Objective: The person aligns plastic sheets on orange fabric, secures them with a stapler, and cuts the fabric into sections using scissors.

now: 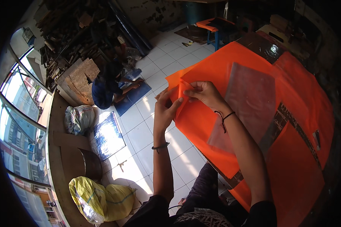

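A large sheet of bright orange fabric spreads over the table in front of me and to my right. Its near-left corner is lifted and folded between my two hands. My left hand pinches the folded edge from the left, thumb against the cloth. From the right, my right hand grips the same fold with thumb and fingers close together. A translucent plastic sheet lies flat on the orange fabric, partly behind my right forearm. More orange fabric covers the table's right side.
A co-worker crouches on the tiled floor at left, hands over a blue sheet. Another shiny sheet lies nearer. Yellow sacks and a white sack stand by the windows. A blue stool is at the back.
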`<state>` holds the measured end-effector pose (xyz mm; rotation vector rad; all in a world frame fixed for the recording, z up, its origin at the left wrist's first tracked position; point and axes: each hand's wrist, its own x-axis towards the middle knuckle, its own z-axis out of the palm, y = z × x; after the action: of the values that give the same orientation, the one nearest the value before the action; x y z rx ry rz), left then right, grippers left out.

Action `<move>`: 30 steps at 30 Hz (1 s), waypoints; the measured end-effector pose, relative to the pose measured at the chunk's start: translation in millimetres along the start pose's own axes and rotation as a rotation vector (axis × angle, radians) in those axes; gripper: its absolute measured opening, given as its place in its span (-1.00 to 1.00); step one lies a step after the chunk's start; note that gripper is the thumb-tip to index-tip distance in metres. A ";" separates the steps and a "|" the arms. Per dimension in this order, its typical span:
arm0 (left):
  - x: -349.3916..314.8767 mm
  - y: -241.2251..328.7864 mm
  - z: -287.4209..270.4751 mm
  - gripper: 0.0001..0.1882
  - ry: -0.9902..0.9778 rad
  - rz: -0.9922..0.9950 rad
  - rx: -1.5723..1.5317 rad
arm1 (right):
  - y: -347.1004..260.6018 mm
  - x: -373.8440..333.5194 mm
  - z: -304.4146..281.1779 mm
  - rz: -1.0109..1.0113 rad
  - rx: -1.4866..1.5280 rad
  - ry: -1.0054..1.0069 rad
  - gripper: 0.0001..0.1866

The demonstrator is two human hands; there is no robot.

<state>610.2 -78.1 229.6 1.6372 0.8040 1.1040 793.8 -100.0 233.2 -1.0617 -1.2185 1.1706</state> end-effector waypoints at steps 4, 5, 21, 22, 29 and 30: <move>0.9 -1.2 -1.2 -0.65 -0.027 0.119 0.095 | -0.8 -0.8 3.4 -0.023 0.018 -0.010 -0.78; 1.4 -2.0 0.1 -0.67 -0.020 0.099 0.073 | 1.7 0.2 1.6 -0.035 0.049 -0.008 -0.74; -3.2 -7.1 2.9 -0.72 0.163 0.125 0.305 | 2.9 -1.7 8.0 -0.193 -0.210 0.189 -0.82; -3.3 -9.0 2.0 -0.74 0.183 0.118 0.314 | 2.2 -2.1 8.6 -0.192 -0.210 0.188 -0.82; -3.2 -14.9 2.3 -0.74 0.227 0.140 0.185 | 1.5 -2.6 9.6 -0.140 -0.263 0.175 -0.79; -3.3 -15.5 1.0 -0.73 0.220 0.134 0.172 | -0.8 -3.2 12.0 -0.149 -0.269 0.175 -0.79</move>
<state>609.8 -76.4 213.8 1.7528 0.9649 1.3587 781.9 -103.5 234.5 -1.2226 -1.3153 0.7967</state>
